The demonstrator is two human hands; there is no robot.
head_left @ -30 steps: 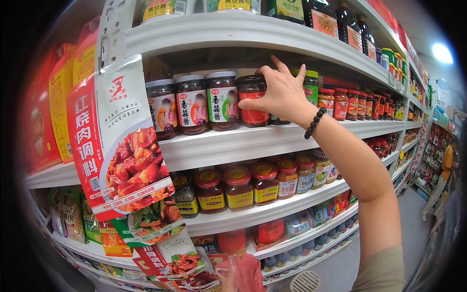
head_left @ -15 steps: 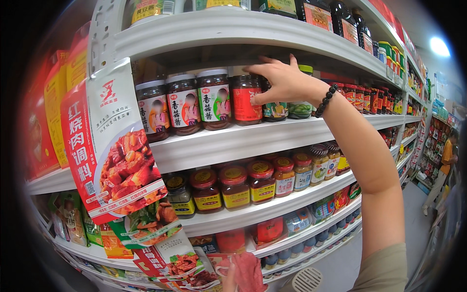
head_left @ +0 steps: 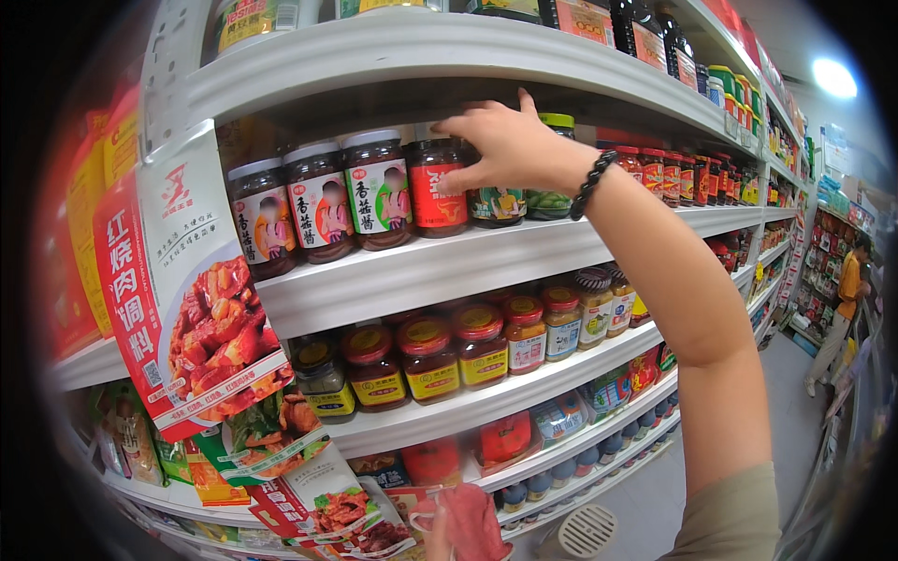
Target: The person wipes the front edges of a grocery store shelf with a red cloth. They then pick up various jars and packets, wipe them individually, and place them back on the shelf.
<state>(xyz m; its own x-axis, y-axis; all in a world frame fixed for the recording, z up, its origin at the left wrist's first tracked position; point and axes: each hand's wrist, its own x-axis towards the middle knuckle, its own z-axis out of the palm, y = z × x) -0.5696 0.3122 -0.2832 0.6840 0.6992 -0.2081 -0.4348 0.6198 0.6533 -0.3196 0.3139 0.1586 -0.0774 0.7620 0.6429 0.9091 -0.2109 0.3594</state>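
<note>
My right hand [head_left: 524, 145], a black bead bracelet on its wrist, reaches over the upper shelf with its fingers spread. The thumb lies in front of the right side of a dark jar with a red label [head_left: 439, 198]; the other fingers hover about its lid. Whether the thumb touches the jar I cannot tell. Beneath the palm stands a dark jar with a green picture label [head_left: 497, 206], and beside it a green-lidded jar [head_left: 549, 201]. Low in view, my left hand [head_left: 437, 540] shows only partly, closed on a crumpled pinkish-red cloth [head_left: 472, 524].
White-lidded jars [head_left: 378, 192] stand left of the red-labelled one. Seasoning packets [head_left: 201, 290] hang in front of the shelf post. Red-lidded jars [head_left: 426, 351] line the shelf below. A round white stool [head_left: 587, 531] is on the floor; a person [head_left: 845, 304] stands in the aisle.
The view has shifted slightly, so the shelves sit further left. My right hand stays over the same jars with fingers spread, and my left hand still holds the cloth.
</note>
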